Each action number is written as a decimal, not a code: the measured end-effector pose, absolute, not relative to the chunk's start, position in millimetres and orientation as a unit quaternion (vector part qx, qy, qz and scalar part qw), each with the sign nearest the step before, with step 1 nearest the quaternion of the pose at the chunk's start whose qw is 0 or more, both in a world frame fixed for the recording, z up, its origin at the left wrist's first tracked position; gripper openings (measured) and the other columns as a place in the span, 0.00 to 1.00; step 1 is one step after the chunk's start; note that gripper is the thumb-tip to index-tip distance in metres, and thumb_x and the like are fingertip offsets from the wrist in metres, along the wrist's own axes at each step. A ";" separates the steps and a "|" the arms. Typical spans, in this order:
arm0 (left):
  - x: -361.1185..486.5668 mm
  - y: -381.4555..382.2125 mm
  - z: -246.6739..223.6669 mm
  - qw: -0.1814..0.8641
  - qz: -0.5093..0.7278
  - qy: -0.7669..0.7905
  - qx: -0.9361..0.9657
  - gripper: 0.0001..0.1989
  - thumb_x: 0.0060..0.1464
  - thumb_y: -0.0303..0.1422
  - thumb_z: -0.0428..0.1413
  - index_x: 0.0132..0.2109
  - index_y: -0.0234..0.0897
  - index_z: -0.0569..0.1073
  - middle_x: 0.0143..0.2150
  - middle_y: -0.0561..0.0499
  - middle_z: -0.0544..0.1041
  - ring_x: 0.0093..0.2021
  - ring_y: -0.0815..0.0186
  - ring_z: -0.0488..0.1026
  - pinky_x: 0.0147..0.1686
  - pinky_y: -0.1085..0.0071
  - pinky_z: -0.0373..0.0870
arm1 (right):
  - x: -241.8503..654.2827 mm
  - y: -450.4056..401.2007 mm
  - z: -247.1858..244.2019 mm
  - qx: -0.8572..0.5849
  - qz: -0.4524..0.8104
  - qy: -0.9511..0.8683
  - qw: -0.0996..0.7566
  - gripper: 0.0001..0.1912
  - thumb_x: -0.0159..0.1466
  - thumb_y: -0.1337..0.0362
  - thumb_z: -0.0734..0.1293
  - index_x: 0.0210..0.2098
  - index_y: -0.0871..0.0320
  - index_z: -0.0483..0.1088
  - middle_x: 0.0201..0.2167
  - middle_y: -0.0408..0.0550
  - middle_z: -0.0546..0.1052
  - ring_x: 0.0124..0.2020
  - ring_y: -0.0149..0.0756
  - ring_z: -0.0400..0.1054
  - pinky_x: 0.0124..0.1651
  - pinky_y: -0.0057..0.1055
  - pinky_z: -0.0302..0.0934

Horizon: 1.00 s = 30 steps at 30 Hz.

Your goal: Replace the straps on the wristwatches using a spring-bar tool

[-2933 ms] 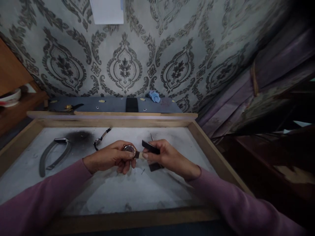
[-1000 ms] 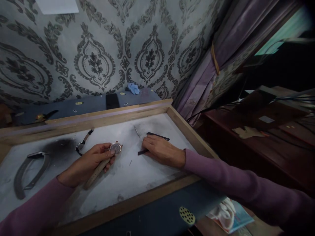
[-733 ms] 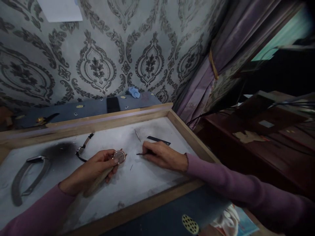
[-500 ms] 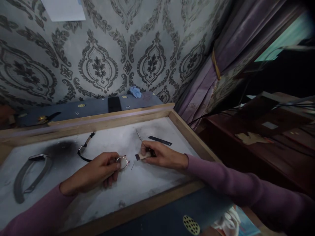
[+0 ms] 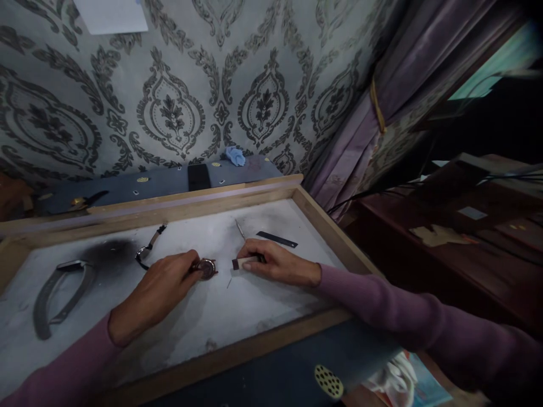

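My left hand pinches the rim of a round watch case between its fingertips. The case shows a dark face and reddish lugs, with no strap on the side away from my fingers. To its right, my right hand is closed on a short watch strap piece, pale with a dark end. A small gap separates the strap from the case. Below that gap lies a thin pin on the white surface. A slim pointed metal tool lies just beyond my right hand, its near end close to the fingers.
A wooden-framed tray surrounds the work. In it lie a black strip, a dark-strapped watch and a watch with a grey band. Behind the frame are a black phone and a crumpled blue cloth.
My left hand has rolled over, so the watch case shows its dark side instead of the pale silvery one. In my right hand the strap piece has turned slightly.
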<state>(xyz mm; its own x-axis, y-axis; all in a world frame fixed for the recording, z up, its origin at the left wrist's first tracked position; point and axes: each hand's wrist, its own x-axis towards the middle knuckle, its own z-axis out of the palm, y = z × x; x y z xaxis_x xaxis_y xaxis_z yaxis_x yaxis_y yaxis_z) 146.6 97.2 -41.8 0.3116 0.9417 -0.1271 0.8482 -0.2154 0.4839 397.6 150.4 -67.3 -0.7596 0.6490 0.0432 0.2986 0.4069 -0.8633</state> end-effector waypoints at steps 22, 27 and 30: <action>209.0 70.3 -52.4 0.053 -0.045 0.522 0.850 0.10 0.57 0.20 0.45 0.38 0.32 0.71 0.37 0.42 0.74 0.39 0.56 0.72 0.40 0.59 0.70 | 393.1 143.5 -74.9 -0.299 0.687 -0.623 0.226 0.01 0.68 0.68 0.58 0.38 0.58 0.59 0.26 0.45 0.76 0.25 0.28 0.70 0.31 0.27 0.62; 228.5 68.9 -35.7 0.053 -0.148 0.510 0.846 0.16 0.48 0.15 0.45 0.43 0.25 0.71 0.41 0.35 0.75 0.42 0.49 0.73 0.40 0.55 0.71 | 393.2 143.9 -77.0 -0.298 0.710 -0.596 0.230 0.03 0.66 0.66 0.61 0.38 0.59 0.60 0.26 0.46 0.77 0.25 0.28 0.70 0.30 0.26 0.61; 232.9 69.4 -32.4 0.059 -0.156 0.511 0.843 0.16 0.48 0.14 0.44 0.42 0.25 0.71 0.40 0.34 0.75 0.40 0.49 0.74 0.40 0.55 0.70 | 393.9 144.4 -77.6 -0.295 0.726 -0.577 0.231 0.06 0.65 0.65 0.64 0.38 0.59 0.60 0.25 0.45 0.77 0.24 0.28 0.70 0.28 0.25 0.60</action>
